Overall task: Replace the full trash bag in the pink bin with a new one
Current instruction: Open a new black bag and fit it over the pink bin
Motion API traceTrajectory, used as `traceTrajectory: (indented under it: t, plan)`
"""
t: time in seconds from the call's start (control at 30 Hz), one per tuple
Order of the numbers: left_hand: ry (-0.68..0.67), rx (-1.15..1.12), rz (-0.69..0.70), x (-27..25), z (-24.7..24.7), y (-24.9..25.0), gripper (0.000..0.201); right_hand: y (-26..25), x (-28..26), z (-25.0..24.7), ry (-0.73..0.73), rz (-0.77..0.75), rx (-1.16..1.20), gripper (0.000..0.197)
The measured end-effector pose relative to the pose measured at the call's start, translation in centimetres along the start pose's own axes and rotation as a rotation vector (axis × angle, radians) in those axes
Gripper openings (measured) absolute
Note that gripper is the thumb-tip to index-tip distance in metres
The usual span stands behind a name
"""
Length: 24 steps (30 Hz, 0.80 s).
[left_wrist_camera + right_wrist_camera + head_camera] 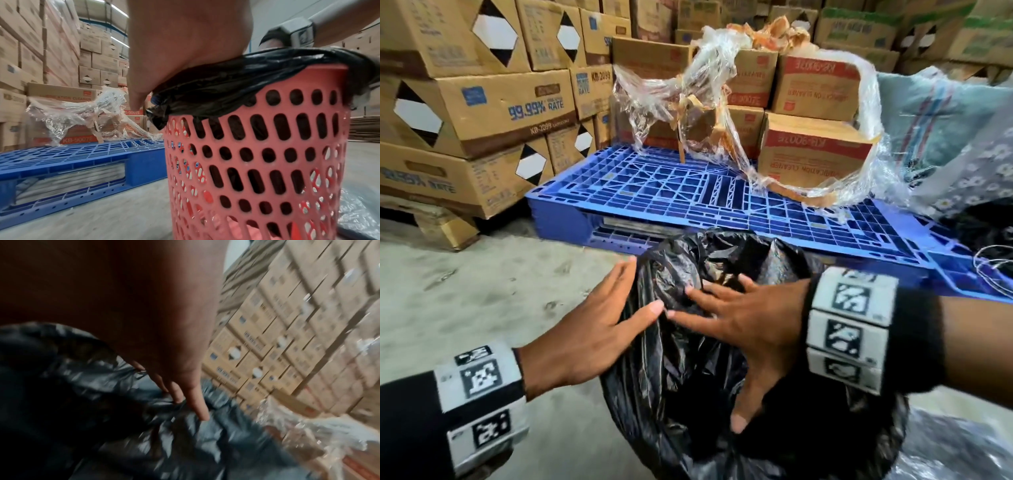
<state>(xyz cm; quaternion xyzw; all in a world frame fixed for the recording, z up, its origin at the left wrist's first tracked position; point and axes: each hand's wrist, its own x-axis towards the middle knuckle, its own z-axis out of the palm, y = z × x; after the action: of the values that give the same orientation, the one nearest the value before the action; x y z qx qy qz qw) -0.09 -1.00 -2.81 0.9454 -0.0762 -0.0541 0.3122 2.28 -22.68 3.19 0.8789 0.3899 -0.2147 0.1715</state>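
A black trash bag (pixel 688 359) lines the pink perforated bin (pixel 257 162), its edge folded over the rim (pixel 226 87). In the head view the bag hides the bin entirely. My left hand (pixel 599 325) lies flat with straight fingers against the bag's left side at the rim. My right hand (pixel 732 318) is spread open over the top of the bag, fingers touching the crumpled plastic (pixel 185 426), thumb pointing toward me. Neither hand is curled round anything.
A blue plastic pallet (pixel 654 192) sits just behind the bin, carrying cardboard boxes (pixel 815 157) and loose clear wrap (pixel 705 102). Stacked cartons (pixel 476 109) fill the left and back. A woven sack (pixel 945 126) stands at right. Bare concrete floor (pixel 482 291) lies to the left.
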Motion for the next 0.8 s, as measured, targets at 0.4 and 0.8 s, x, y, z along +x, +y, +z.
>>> traceTrajectory:
  t: [0.4,0.8]
  plan:
    - [-0.015,-0.025,0.021,-0.6,-0.4,0.9,0.077,0.8,10.2,10.1,0.091,0.006,-0.161,0.094]
    - [0.000,-0.063,0.039,-0.8,-0.5,1.2,0.074,-0.3,13.4,13.9,-0.102,-0.056,-0.104,0.076]
